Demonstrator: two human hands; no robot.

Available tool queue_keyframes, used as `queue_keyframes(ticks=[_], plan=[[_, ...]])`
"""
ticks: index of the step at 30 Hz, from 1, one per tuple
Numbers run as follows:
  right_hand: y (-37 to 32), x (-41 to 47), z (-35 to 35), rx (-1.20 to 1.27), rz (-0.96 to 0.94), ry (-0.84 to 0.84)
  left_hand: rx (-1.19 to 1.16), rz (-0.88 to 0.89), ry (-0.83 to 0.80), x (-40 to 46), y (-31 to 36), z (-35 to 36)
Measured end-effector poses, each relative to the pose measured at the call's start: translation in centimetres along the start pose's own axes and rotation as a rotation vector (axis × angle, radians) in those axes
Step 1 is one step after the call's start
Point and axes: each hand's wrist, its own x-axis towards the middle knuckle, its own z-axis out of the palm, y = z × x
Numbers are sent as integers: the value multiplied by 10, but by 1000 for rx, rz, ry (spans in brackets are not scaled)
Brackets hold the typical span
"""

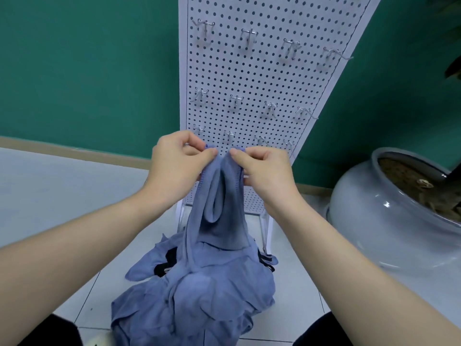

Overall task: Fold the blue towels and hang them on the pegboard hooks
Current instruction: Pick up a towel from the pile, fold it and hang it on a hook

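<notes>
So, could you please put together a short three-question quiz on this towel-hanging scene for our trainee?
1. True or false: a towel already hangs on one of the pegboard hooks.
2. Which hands pinch the lifted blue towel: A left only, B right only, C both?
3. What stands on the floor to the right of the pegboard?

Key: 1 false. 2 C, the left hand and right hand. 3 a large grey plant pot.

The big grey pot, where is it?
In the head view the pot sits on the floor at the right, beside the pegboard.
</notes>
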Motion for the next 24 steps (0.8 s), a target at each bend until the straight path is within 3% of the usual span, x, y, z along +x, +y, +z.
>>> queue_keyframes(ticks=[6,24], plan=[[2,-11,11,-46,-80,-16,-9,55,2,-4,-6,8],[-2,-13,8,128,-164,10,-78,260,-111,-8,2,4]])
